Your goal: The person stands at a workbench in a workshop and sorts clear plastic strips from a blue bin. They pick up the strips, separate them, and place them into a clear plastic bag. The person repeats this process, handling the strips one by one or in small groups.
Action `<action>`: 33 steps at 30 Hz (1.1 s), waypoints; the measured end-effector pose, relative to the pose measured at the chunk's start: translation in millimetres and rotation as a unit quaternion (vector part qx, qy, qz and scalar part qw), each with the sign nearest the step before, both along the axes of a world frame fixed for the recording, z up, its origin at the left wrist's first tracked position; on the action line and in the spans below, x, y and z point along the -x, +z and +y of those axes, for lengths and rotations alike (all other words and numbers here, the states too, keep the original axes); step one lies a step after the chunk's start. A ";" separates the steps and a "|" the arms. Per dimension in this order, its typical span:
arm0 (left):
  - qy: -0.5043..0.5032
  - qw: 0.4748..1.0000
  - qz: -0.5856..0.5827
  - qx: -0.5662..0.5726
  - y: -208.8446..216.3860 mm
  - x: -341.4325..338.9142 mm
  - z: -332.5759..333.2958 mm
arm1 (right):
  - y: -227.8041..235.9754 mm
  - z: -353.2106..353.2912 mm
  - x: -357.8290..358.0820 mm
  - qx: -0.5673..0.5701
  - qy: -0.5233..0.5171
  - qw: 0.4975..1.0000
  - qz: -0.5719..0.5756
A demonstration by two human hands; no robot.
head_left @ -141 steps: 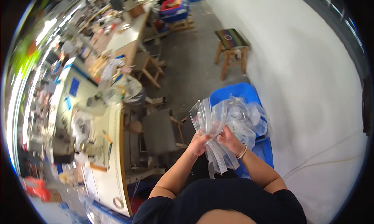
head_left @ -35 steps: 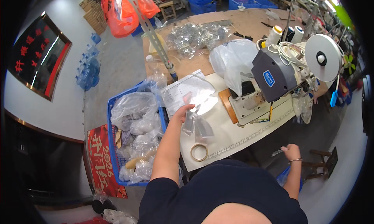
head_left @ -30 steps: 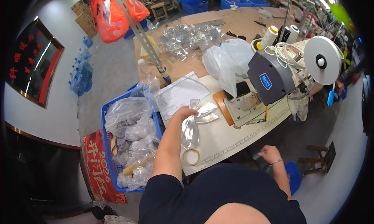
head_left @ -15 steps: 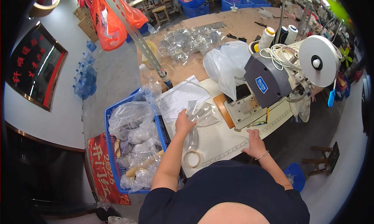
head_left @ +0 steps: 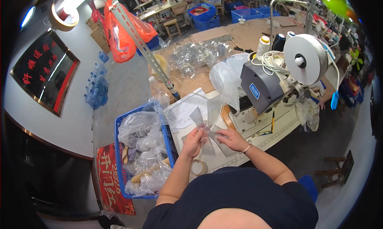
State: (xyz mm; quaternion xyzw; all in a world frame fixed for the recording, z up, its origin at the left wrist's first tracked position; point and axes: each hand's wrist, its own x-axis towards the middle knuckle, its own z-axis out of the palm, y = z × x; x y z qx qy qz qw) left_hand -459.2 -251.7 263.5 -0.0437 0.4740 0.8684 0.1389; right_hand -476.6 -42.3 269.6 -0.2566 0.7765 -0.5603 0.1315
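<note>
My left hand (head_left: 192, 143) is closed, its thumb and fingers pinching several clear, greyish plastic strips (head_left: 196, 117) that fan out above and below it. Close by on the right, my right hand (head_left: 233, 140) is also closed, its fingertips on the edge of a strip from the same bunch. Both hands are just above the pale sewing table (head_left: 235, 159), in front of the sewing machine (head_left: 259, 87). Under the strips' far ends lies a printed paper sheet (head_left: 185, 113). A roll of tape (head_left: 198, 167) rests beside my left wrist.
A blue basket (head_left: 116, 149) full of plastic-bagged pieces stands left of the table. White plastic bag (head_left: 227, 75) and a heap of clear plastic (head_left: 195, 55) lie farther back. A slotted metal post (head_left: 145, 49) rises at the left. Yellow-handled tool (head_left: 273, 121) lies by the machine.
My right hand has moved left from the table's front edge to the plastic strips. My left hand has lifted the strips off the table toward me. The view has shifted slightly.
</note>
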 end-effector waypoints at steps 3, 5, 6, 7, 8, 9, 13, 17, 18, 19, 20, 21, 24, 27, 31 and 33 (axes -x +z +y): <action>-0.091 0.994 0.041 -0.037 14.8 -16.6 6.0 | -2.0 6.2 -8.9 0.080 0.025 0.983 -0.163; -0.080 0.989 0.009 -0.121 7.3 -18.2 11.1 | -11.1 5.5 -8.4 0.064 0.036 0.982 -0.172; -0.074 0.984 -0.005 -0.164 0.9 -19.4 14.2 | -15.7 6.7 -6.2 0.062 0.029 0.989 -0.131; -0.026 0.978 -0.011 -0.207 -5.8 -23.2 15.8 | -17.9 7.1 1.2 0.063 0.024 0.994 -0.085; 0.018 0.984 0.003 -0.176 -10.3 -28.9 13.6 | -21.7 7.1 9.7 0.065 0.021 0.997 -0.039; 0.059 0.988 0.016 -0.144 -10.1 -32.2 11.2 | -33.0 7.7 22.7 0.059 -0.075 0.989 -0.111; 0.158 0.983 0.090 -0.019 3.5 -49.6 -16.1 | -49.1 -8.2 86.7 0.011 -0.269 0.953 -0.138; 0.239 0.966 0.100 -0.018 19.5 -75.7 -25.2 | -62.5 -63.8 185.2 0.076 -0.266 0.959 -0.056; 0.250 0.963 0.095 -0.038 16.2 -85.0 -27.2 | -68.7 -70.2 207.1 -0.004 -0.259 0.966 -0.004; 0.282 0.954 0.096 -0.041 8.4 -98.4 -27.6 | -62.5 -80.0 202.2 -0.109 -0.304 0.943 0.078; 0.289 0.948 0.062 -0.116 1.2 -109.9 -29.5 | -56.6 -90.4 195.1 -0.211 -0.344 0.901 0.160; 0.294 0.936 0.027 -0.190 -5.9 -122.5 -32.3 | -51.4 -94.8 184.5 -0.308 -0.375 0.841 0.240; 0.297 0.908 -0.061 -0.289 -13.1 -142.6 -37.6 | -65.6 -79.5 138.1 -0.277 -0.313 0.866 0.275; 0.285 0.929 -0.073 -0.224 -17.2 -142.3 -36.7 | -69.6 -68.4 62.5 -0.089 -0.038 0.995 0.002; 0.285 0.958 0.007 -0.026 -0.2 -99.4 -17.9 | -34.8 -70.6 -5.5 0.055 0.069 0.965 -0.249; 0.266 0.963 0.039 0.016 -0.8 -87.4 -0.5 | -10.2 -70.0 -18.0 0.098 0.055 0.961 -0.254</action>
